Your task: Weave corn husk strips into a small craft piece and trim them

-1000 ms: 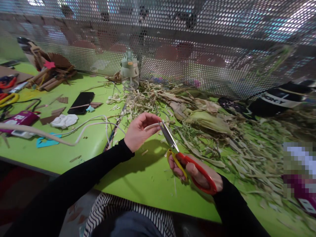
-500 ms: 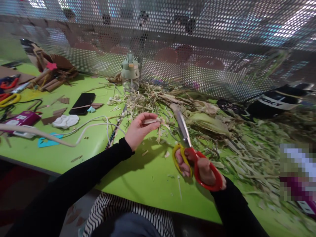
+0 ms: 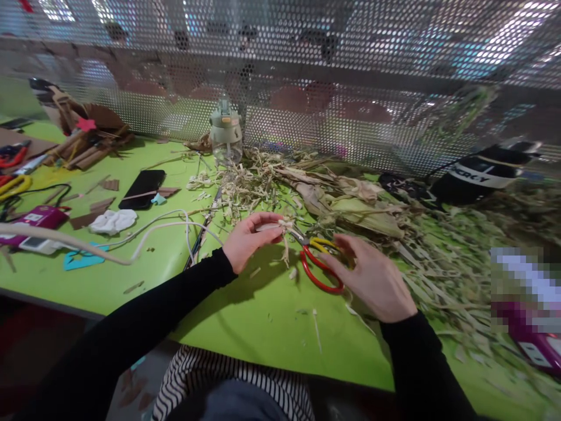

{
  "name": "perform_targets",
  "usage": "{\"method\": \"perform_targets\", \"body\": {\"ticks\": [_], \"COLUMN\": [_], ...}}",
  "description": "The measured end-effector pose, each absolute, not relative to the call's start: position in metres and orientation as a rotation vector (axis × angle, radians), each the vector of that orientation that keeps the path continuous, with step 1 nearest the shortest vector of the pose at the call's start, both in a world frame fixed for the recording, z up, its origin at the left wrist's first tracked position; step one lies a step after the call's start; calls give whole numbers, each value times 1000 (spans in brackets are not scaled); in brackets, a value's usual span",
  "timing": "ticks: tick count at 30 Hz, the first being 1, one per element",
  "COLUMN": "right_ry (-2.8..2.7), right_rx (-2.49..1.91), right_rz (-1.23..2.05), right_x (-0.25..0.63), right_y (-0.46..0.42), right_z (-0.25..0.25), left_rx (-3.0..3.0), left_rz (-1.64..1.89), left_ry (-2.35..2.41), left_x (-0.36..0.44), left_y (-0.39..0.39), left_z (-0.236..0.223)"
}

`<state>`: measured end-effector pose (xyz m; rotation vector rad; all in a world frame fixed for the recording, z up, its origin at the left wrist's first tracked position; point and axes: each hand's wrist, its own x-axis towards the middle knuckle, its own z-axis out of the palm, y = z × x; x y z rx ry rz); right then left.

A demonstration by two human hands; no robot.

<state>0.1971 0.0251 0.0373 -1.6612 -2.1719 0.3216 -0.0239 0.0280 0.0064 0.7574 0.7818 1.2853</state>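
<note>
My left hand [image 3: 252, 237] pinches a pale bundle of dried corn husk strips [image 3: 287, 224], whose frayed ends stick out past the fingertips to the right. To its right, my right hand [image 3: 370, 275] has its thumb and fingers at the loops of a pair of scissors [image 3: 322, 272] with one red and one yellow handle. The scissor blades point left, close to the frayed husk; their tips are partly hidden there. Behind both hands lies a heap of dried corn husks [image 3: 355, 207].
A bottle [image 3: 226, 131] stands at the back, by a perforated metal screen [image 3: 153, 105]. Leftward lie a phone [image 3: 142, 189], crumpled tissue [image 3: 113, 221], white cable [image 3: 144, 237] and cardboard scraps. Shredded husk covers the right side near a black bottle-shaped object [image 3: 477, 175].
My right hand has turned the scissors from pointing away, upright, to pointing left, with the blades now by the husk. My left hand keeps its pinch in nearly the same place.
</note>
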Motion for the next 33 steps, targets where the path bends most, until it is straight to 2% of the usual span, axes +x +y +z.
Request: {"method": "perform_targets", "body": {"ticks": [3, 6, 18, 33], "right_ry": [-2142, -2179, -2178, -2440], "right_rx": [-1251, -1065, -1067, -799], "right_rz": [405, 480, 444, 189], "right_x": [183, 167, 164, 163], "right_y": [21, 21, 24, 29], "right_z": [42, 43, 38, 33], "left_rx": [774, 787, 867, 865], "left_rz": [1225, 1181, 1096, 982], "left_ry": [778, 776, 774, 780], "left_x": [-20, -16, -16, -20], "left_y": [23, 19, 18, 22], "left_z": [5, 5, 7, -1]}}
